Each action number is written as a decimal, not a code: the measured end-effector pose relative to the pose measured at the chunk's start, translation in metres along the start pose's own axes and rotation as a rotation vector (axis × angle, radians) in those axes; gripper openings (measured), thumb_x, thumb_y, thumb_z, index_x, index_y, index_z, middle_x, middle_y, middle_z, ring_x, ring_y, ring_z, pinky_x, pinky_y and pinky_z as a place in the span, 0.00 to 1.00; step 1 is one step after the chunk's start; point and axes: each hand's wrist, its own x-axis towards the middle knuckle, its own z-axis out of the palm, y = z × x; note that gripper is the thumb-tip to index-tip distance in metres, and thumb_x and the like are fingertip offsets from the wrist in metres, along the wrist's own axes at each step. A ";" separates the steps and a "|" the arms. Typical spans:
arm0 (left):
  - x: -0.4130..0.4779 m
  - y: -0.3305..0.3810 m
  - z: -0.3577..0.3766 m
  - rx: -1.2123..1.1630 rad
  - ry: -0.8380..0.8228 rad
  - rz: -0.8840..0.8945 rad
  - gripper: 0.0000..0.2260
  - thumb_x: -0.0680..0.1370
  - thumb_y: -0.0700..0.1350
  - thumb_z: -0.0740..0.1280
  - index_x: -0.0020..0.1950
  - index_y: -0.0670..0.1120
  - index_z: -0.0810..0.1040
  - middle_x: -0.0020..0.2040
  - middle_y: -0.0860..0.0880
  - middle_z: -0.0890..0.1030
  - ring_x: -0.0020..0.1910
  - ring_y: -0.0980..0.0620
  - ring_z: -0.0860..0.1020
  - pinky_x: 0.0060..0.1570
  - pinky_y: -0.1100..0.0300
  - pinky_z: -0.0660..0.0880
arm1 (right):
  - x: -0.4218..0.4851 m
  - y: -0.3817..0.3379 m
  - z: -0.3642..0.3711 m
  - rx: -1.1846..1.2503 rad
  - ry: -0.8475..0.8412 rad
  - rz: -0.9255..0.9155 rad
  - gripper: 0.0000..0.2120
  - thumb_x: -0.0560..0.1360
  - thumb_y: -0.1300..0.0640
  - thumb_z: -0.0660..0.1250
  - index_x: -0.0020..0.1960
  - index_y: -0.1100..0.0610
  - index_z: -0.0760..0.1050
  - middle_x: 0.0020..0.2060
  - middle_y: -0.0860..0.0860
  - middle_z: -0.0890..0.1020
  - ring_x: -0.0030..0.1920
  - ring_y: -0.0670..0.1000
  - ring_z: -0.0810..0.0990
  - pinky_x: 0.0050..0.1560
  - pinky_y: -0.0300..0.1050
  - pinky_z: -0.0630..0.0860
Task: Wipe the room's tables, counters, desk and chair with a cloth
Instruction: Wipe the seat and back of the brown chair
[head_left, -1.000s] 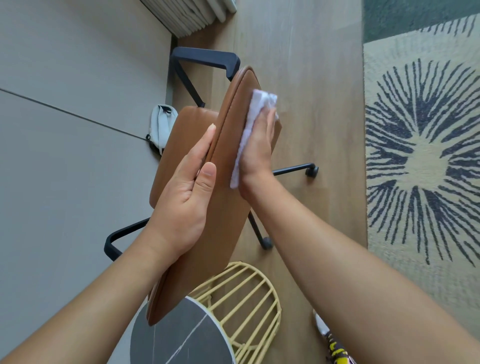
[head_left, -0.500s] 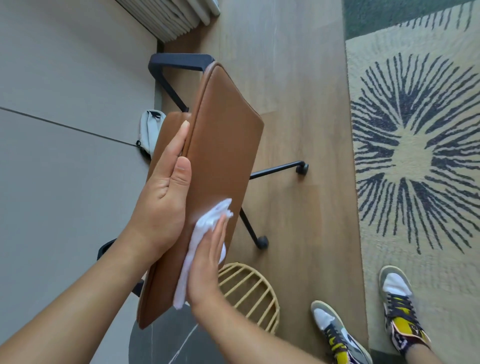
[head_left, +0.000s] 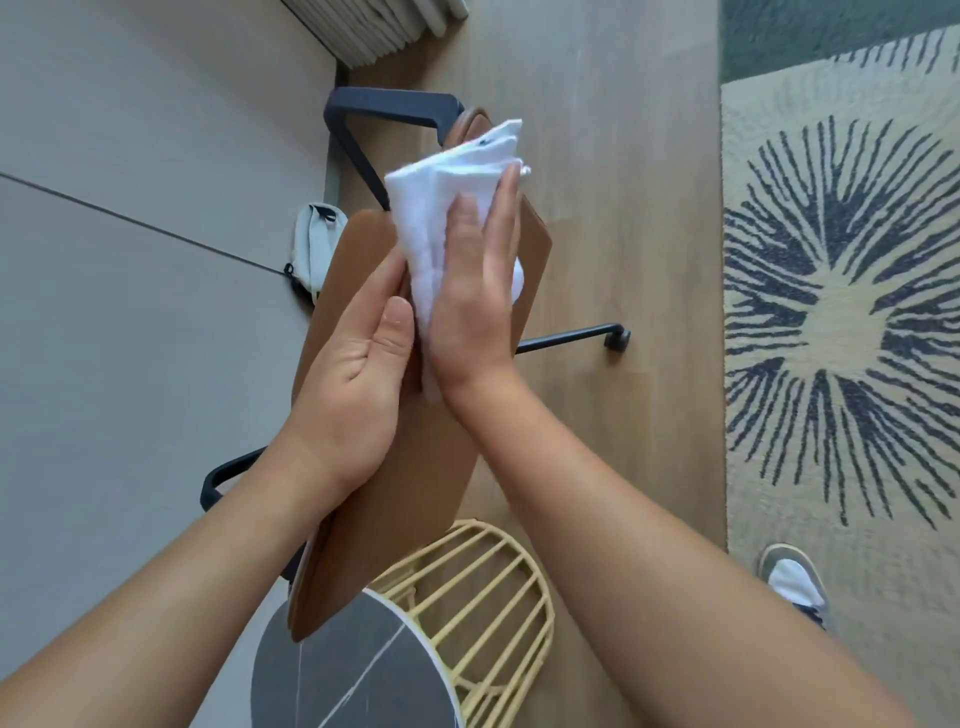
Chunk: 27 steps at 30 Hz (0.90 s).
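A brown leather chair (head_left: 415, 499) with black armrests stands below me, its backrest seen from above. My left hand (head_left: 358, 374) lies flat against the backrest's left face and steadies it. My right hand (head_left: 478, 291) presses a white cloth (head_left: 447, 208) against the top part of the backrest's right face. The cloth spreads over the backrest's upper edge and hides part of it.
A round dark stone table (head_left: 353, 670) with a yellow wire basket (head_left: 483, 582) sits under the chair's near end. A grey wall is on the left, a small grey pouch (head_left: 314, 244) beside it. A patterned rug (head_left: 841, 312) and my shoe (head_left: 795, 582) are on the right.
My right hand has swept the cloth from the lower part of the backrest up to its top end. My left hand has stayed on the backrest.
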 end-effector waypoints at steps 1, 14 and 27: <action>0.000 0.001 0.000 0.013 0.003 -0.016 0.19 0.85 0.58 0.53 0.78 0.63 0.64 0.77 0.61 0.68 0.77 0.59 0.64 0.78 0.51 0.61 | 0.020 0.006 -0.002 -0.047 0.000 0.011 0.38 0.79 0.36 0.48 0.83 0.56 0.51 0.82 0.56 0.54 0.82 0.55 0.51 0.81 0.61 0.49; -0.002 0.004 0.001 0.041 -0.021 -0.045 0.21 0.86 0.58 0.52 0.80 0.63 0.60 0.78 0.63 0.65 0.76 0.63 0.64 0.73 0.66 0.64 | -0.066 0.174 -0.019 0.127 0.049 1.189 0.37 0.78 0.26 0.42 0.83 0.41 0.47 0.83 0.46 0.52 0.82 0.55 0.54 0.79 0.66 0.52; -0.012 0.006 -0.001 0.106 -0.019 -0.048 0.21 0.86 0.56 0.51 0.80 0.65 0.59 0.69 0.74 0.66 0.72 0.71 0.63 0.69 0.71 0.62 | -0.155 0.082 0.001 0.156 0.111 1.011 0.14 0.82 0.36 0.54 0.62 0.41 0.70 0.62 0.49 0.77 0.60 0.51 0.79 0.61 0.53 0.76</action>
